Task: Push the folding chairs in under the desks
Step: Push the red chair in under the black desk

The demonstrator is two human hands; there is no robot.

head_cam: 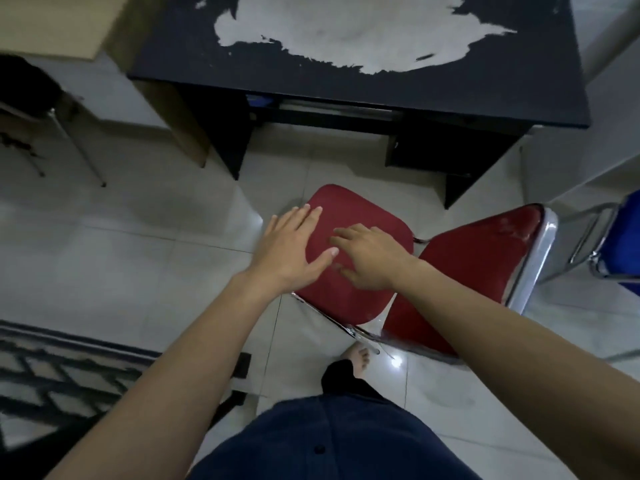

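Observation:
A red folding chair (360, 209) with a chrome frame stands on the tiled floor in front of a black desk (381, 88) whose top is worn to a large pale patch. The chair is turned sideways, its red backrest (485, 258) to the right. My left hand (294, 244) is over the seat's left edge, fingers spread and flat. My right hand (370, 254) is over the middle of the seat, fingers loosely apart. Whether they touch the seat I cannot tell. Neither hand grips anything. The seat's front is just short of the desk's knee space.
A blue chair (620, 244) stands at the right edge. Another dark chair (31, 109) sits by a light desk (52, 22) at the far left. A patterned rug (62, 375) lies at the lower left. My bare foot (356, 358) is just behind the red chair.

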